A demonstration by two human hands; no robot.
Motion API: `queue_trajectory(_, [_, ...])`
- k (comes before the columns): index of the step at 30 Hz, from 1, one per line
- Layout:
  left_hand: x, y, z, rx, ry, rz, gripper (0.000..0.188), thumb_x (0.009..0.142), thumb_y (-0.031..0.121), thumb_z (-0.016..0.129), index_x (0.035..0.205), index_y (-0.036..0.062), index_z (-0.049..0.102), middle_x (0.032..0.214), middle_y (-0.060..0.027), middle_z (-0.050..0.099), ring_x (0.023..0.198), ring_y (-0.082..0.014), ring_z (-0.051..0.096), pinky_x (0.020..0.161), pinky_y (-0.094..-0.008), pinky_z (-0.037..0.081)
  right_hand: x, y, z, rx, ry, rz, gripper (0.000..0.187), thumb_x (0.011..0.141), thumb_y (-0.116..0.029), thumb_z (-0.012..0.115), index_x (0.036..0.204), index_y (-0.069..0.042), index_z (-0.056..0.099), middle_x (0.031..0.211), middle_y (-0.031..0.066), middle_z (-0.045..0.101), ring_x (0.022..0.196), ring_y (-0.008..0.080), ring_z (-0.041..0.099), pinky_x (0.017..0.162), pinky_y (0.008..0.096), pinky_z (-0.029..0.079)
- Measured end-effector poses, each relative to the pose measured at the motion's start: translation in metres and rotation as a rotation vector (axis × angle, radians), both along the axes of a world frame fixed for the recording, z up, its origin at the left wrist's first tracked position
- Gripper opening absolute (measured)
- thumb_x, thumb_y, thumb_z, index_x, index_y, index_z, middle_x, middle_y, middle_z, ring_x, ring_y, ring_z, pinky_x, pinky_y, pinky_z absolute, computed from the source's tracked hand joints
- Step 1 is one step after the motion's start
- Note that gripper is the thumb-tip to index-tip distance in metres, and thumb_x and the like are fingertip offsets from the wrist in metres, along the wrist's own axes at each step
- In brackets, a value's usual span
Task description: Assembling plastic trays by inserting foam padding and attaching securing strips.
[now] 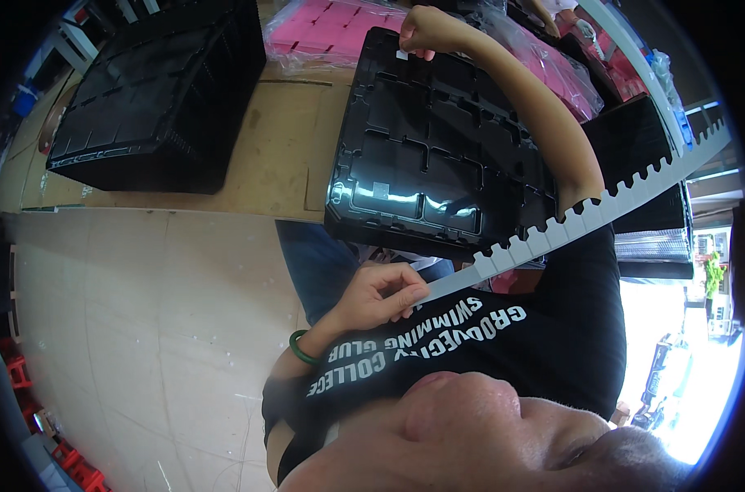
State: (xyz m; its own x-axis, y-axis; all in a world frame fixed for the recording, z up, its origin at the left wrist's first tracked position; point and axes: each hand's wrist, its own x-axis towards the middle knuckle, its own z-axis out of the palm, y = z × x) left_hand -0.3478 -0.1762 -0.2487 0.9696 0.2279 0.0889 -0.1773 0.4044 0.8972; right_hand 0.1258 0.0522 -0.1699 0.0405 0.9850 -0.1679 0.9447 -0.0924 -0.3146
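My left hand (382, 293), with a green bangle at its wrist, pinches the near end of a long pale grey strip (545, 240). Square notches run along the strip's upper edge, and it slants up to the right across my right upper arm. A black moulded plastic tray (446, 156) with shallow compartments lies on top in front of me. At its far left corner my right hand (434, 31) is closed, fingers bent down. A small white label (401, 55) shows at its fingertips; whether it sticks to the tray I cannot tell. Another white label (381, 190) lies flat on the tray's near part.
To the left, a tall stack of black trays (155, 123) stands on a cardboard-covered table (278, 148). Pink trays in clear plastic wrap (327, 33) lie beyond. More black trays (635, 152) stand at right. Red stools (77, 467) are on the floor at far left.
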Motion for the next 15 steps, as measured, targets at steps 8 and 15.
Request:
queue_trajectory(8, [0.004,-0.018,0.000,-0.002,-0.089,-0.127,0.014,0.101,0.015,0.064,0.099,0.0021,0.067,0.069,0.0013,0.062,0.055,-0.0017,0.053,0.048,-0.0172,0.040,-0.068,-0.130,0.066,0.071,-0.055,-0.064,0.018,0.081,-0.015,0.069,0.082,0.002,0.072,0.070,0.0064,0.067,0.059,0.0143,0.064,0.055,0.0286,0.055])
queue_trajectory(15, [0.019,-0.018,-0.017,-0.008,-0.048,-0.175,0.013,0.101,0.016,0.063,0.100,0.0035,0.067,0.069,0.0019,0.061,0.055,-0.0016,0.053,0.049,-0.0173,0.041,-0.073,-0.121,0.059,0.078,0.019,-0.117,0.017,0.081,-0.016,0.071,0.083,0.001,0.073,0.071,0.0059,0.068,0.066,0.0134,0.065,0.060,0.0273,0.054])
